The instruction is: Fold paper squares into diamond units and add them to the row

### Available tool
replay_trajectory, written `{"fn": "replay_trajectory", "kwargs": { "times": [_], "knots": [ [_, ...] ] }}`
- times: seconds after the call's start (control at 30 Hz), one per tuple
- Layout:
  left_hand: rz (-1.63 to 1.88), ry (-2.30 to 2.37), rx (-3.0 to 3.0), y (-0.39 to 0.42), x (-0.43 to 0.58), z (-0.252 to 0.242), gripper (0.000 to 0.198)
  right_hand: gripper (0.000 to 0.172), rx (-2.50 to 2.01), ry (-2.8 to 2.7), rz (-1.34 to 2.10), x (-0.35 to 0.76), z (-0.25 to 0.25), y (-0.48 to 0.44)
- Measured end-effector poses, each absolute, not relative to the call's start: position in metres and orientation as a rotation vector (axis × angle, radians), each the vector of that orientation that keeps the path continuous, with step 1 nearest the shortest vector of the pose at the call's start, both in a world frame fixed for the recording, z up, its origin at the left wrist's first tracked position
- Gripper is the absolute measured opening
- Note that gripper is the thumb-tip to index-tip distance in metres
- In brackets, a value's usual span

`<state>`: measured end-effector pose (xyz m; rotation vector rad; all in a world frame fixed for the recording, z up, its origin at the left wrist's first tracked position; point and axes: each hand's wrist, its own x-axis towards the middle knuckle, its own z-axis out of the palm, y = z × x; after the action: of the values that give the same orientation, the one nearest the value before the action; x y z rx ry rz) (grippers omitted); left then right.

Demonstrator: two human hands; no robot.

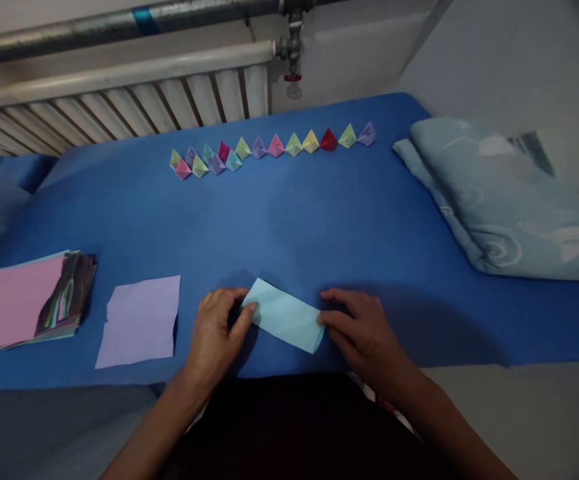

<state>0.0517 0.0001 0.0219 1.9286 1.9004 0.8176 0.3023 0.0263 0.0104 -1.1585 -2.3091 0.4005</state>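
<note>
A light blue sheet of paper [287, 316], folded into a narrow rectangle, lies slantwise in front of me on the blue cover. My left hand [223, 325] grips its left end, the thumb on top and the fingers behind the edge. At the right end, my right hand [362, 330] has its index finger and thumb on the paper's edge, while another finger sticks out above it. The right end shows a slightly open, curved fold. To the left of my left hand lies a flat lilac sheet of paper [141, 323] with a ragged left edge.
A stack of coloured paper [22, 300], pink on top, lies at far left. Several small folded paper pieces [276, 145] form a row along the back of the blue surface [249, 220]. A folded pale-green blanket [499, 200] rests on the right. Behind stand a radiator [164, 107] and pipe [89, 30].
</note>
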Motion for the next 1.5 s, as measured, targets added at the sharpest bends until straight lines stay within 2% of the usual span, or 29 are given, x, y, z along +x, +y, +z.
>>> {"fn": "replay_trajectory", "kwargs": {
  "times": [0.23,0.43,0.67,0.83,1.0,1.37,1.5],
  "knots": [
    [0.753,1.879,1.973,-0.002,0.057,0.019,0.014,0.028,-1.267,-2.279,0.306,0.309,0.02,0.018],
    [0.73,1.869,1.98,-0.002,0.059,0.018,0.013,0.025,-0.986,-2.318,0.615,0.294,0.048,0.002],
    [0.668,1.807,1.975,0.001,0.063,0.018,0.007,0.024,-1.076,-2.402,0.821,0.292,0.039,0.003],
    [0.619,1.797,1.959,0.002,0.066,0.021,0.012,0.024,-1.086,-2.393,0.87,0.293,0.036,0.002],
    [0.586,1.788,2.008,0.007,0.069,0.024,0.021,0.024,-1.076,-2.386,0.896,0.293,0.037,0.003],
    [0.375,1.883,2.033,0.019,0.076,0.031,0.018,0.026,-1.104,-2.47,0.84,0.294,0.035,-0.001],
    [0.338,1.879,2.047,0.021,0.076,0.031,0.019,0.022,-1.073,-2.549,0.761,0.283,0.036,-0.003]
  ]
}}
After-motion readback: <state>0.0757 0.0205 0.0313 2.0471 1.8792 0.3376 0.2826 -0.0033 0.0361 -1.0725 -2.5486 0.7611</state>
